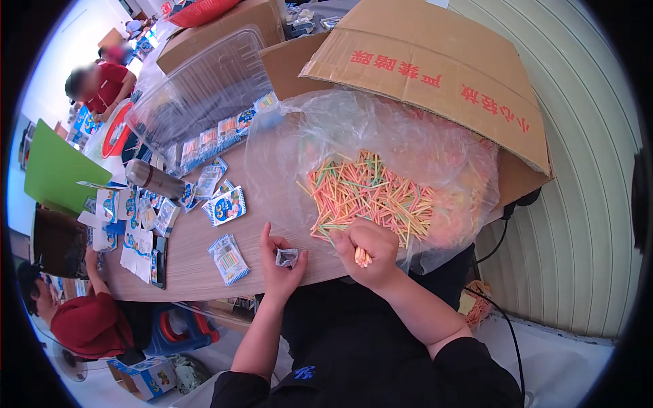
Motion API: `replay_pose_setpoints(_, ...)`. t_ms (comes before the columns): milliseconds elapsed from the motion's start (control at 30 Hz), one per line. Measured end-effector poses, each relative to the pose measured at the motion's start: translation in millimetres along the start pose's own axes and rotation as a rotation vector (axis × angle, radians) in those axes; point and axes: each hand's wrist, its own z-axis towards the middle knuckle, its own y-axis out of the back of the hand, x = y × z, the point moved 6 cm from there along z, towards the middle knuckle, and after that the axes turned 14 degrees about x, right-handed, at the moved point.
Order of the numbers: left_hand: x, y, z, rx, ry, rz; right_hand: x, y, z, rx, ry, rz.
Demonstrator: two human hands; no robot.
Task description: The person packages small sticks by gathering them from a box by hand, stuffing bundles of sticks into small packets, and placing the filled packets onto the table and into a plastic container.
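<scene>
My left hand [281, 268] holds a small open packet [287, 258] between thumb and fingers, its mouth facing up. My right hand [371, 251] is closed round a bundle of thin coloured sticks [362, 257], whose ends poke out of the fist. Just beyond the right hand, a heap of pink, yellow and green sticks [371, 194] lies in a clear plastic bag [272, 156] at the mouth of a cardboard box [435, 68]. A filled packet [228, 259] rests on the table [190, 255] left of my left hand.
More filled packets [226, 206] lie farther left, beside a metal flask [155, 178]. Behind them stands a clear plastic bin [197, 95] with packets inside. White and blue cartons [138, 241] are at the left edge. A person in red [92, 326] sits at lower left; others are farther back.
</scene>
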Motion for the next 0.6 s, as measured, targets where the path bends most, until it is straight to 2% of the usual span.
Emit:
replay_pose_setpoints(200,-3,-1,0,0.015,-0.061,0.071,-4,-8,0,0.000,-0.024,0.111)
replay_pose_setpoints(300,0,-4,-3,0.027,-0.088,0.130,-24,-37,-1,0.060,-0.365,0.694)
replay_pose_setpoints(333,-1,-5,-3,0.043,-0.108,0.150,-23,-45,0,0.070,-0.362,0.712)
replay_pose_setpoints(433,-5,-6,-4,0.053,-0.114,0.183,-30,-80,-5,0.215,-0.541,0.966)
replay_pose_setpoints(600,-9,-8,-4,0.098,-0.104,0.184,-28,-106,-10,0.319,-0.607,1.062)
